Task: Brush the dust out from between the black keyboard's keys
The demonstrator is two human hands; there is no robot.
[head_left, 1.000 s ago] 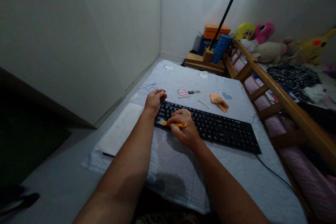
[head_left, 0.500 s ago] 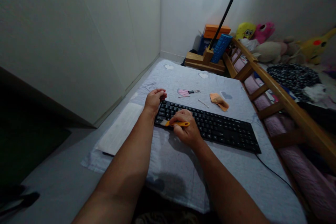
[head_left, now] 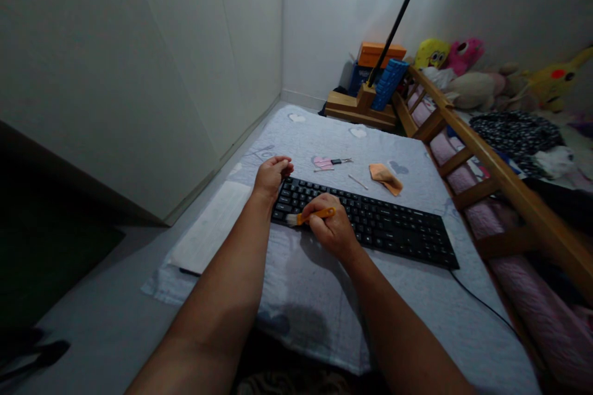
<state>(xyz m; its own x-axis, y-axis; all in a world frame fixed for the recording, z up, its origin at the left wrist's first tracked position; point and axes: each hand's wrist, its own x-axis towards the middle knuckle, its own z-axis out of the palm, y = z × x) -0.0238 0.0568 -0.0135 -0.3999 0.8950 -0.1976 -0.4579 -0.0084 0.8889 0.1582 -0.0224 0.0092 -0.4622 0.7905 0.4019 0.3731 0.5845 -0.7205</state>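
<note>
My right hand (head_left: 328, 222) grips a small brush (head_left: 328, 212) with a yellow-orange handle. Its pale bristles touch the front left keys of a black keyboard (head_left: 407, 231), which lies on a cloth-covered surface. At the keyboard's rear left corner is my left hand (head_left: 273, 176), its fingers curled together; whatever they may hold is hidden. Behind the keyboard lie a cotton swab (head_left: 358, 181), a dark-handled tool with a metal tip (head_left: 341, 162), a thin pale stick (head_left: 323, 170) and a crumpled orange cloth (head_left: 386, 179).
Beside my left forearm lies a flat white cloth or pad (head_left: 210, 228). The keyboard's cable (head_left: 486, 307) trails off to the right. A wooden bed rail (head_left: 504, 179) runs along the right side, with plush toys beyond. A lamp's wooden base (head_left: 361, 105) stands at the back.
The brush has tilted a little, its handle end rising and its bristles shifting slightly towards the keyboard's front edge. My left hand stays at the corner.
</note>
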